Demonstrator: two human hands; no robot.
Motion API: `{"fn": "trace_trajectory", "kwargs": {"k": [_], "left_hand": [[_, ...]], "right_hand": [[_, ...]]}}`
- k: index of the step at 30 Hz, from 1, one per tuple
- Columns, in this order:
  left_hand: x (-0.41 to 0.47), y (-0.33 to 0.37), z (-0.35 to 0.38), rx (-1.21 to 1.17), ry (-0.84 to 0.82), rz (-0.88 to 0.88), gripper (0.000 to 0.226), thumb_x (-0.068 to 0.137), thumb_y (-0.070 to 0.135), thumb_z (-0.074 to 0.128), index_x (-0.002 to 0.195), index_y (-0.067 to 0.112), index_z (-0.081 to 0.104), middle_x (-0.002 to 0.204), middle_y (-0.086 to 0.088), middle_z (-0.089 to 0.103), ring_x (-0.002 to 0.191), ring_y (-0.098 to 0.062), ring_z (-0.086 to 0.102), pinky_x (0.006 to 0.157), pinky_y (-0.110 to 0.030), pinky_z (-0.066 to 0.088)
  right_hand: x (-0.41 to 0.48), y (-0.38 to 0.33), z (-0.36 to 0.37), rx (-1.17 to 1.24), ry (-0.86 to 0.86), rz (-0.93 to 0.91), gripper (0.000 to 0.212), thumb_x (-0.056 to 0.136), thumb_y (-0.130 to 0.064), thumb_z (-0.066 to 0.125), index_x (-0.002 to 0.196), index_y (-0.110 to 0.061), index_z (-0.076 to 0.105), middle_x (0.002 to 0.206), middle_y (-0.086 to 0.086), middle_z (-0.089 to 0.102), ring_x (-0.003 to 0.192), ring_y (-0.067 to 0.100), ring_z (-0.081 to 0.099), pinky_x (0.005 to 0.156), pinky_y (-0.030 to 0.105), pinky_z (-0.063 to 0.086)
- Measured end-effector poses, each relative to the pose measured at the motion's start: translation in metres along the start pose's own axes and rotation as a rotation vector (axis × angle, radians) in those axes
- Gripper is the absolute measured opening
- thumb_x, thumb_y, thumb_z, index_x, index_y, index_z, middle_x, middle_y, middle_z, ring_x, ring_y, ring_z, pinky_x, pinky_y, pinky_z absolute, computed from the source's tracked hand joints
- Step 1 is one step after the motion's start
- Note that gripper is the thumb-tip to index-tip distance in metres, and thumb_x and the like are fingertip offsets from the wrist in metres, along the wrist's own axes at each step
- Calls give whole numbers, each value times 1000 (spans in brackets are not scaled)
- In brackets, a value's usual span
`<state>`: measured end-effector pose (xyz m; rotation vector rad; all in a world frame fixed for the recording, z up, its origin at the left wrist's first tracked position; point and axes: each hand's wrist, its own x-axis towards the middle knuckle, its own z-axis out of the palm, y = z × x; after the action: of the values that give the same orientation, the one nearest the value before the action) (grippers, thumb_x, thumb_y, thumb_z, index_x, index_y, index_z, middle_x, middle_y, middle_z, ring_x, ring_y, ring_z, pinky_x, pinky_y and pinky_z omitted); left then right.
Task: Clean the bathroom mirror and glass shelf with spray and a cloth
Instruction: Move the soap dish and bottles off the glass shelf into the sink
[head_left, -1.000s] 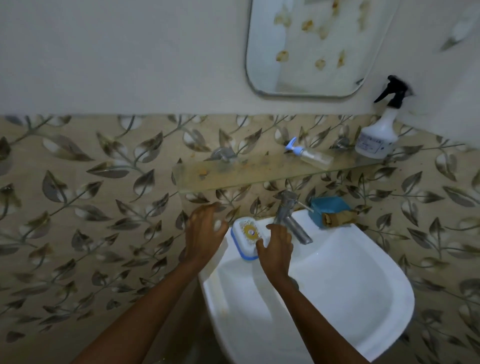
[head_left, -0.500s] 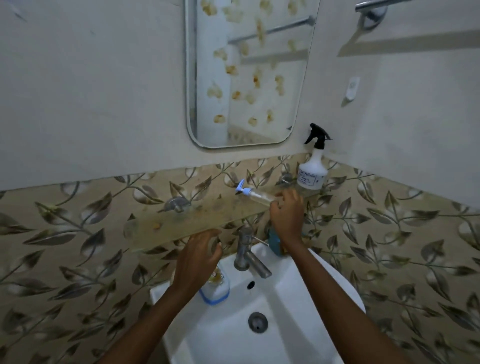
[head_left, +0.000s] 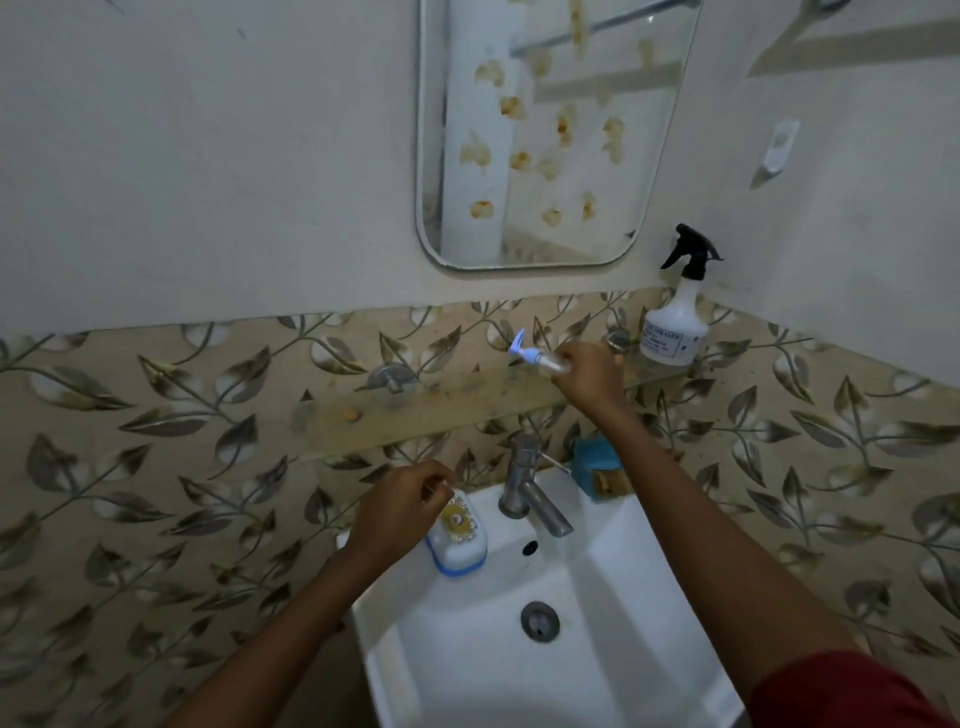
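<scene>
The wall mirror (head_left: 545, 130) is spotted with brown-yellow stains. Below it the glass shelf (head_left: 415, 415) is smeared with yellowish grime. My right hand (head_left: 589, 379) grips a small clear pump bottle with a blue nozzle (head_left: 527, 357), lifted a little above the shelf's right half. A white spray bottle with a black trigger (head_left: 675, 322) stands at the shelf's right end. My left hand (head_left: 400, 512) hovers with loosely curled fingers over a white, blue-rimmed soap dish (head_left: 460, 540) on the sink's back left corner. I see no cloth.
A white sink (head_left: 623, 623) sits below with a chrome tap (head_left: 530, 493) at its back. A blue holder (head_left: 597, 467) with something tan stands behind the tap on the right. Leaf-patterned tiles cover the lower wall. A white hook (head_left: 779, 148) sits right of the mirror.
My right hand rose from the sink to the shelf and took hold of the small pump bottle. My left hand stayed by the soap dish. The view tilted up, showing more mirror.
</scene>
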<state>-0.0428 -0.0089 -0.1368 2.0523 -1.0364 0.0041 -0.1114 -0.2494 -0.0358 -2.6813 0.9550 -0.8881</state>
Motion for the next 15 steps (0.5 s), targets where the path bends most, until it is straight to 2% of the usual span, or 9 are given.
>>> {"fn": "trace_trajectory", "kwargs": {"k": [2,4,6,8,10,12,15], "left_hand": [[-1,-3,0,-13,-18,-30,28,75,34,45,88,24,67,83,3,73,76,-13,66,70,-36,54],[-3,-6,3,-30,-46,-59,25,75,34,46,87,26,67,85,2,73,78,-15,66,71,-36,53],[-6,-8,6,-28,-77,-79,16,80,25,54,89,22,67,89,0,73,80,-15,65,71,-33,52],[-9,-11,9,-26,-76,-81,15,84,16,57,92,18,69,91,-1,73,80,-13,64,71,-31,50],[-12,-13,10,-35,-66,-83,17,84,11,56,94,16,69,92,0,72,79,-10,62,71,-28,48],[-15,-16,8,-45,-65,-88,19,83,7,55,94,15,69,92,2,72,77,-7,59,68,-22,46],[-17,-20,5,-47,-68,-120,20,84,6,53,95,14,68,90,4,68,75,-6,56,59,-9,38]], "right_hand": [[-23,0,-4,346,86,58,28,78,-15,67,105,-9,67,97,8,69,94,26,62,79,33,45],[-60,-5,-9,759,88,171,37,77,-6,71,113,-7,62,100,3,64,91,16,60,78,27,49],[-100,-4,-6,1026,51,239,42,77,0,71,116,-10,58,98,0,64,88,9,61,75,18,53],[-130,1,14,1082,-5,276,44,77,4,69,116,-13,55,96,-4,64,85,5,61,72,15,53],[-148,7,41,1019,-64,334,44,78,5,67,116,-14,56,94,-3,64,85,11,62,75,21,52],[-154,13,72,901,-126,372,40,78,3,64,115,-12,58,96,7,66,91,24,63,78,34,51],[-151,19,111,727,-233,378,38,76,9,60,114,0,57,107,21,63,100,35,60,85,42,50]]}}
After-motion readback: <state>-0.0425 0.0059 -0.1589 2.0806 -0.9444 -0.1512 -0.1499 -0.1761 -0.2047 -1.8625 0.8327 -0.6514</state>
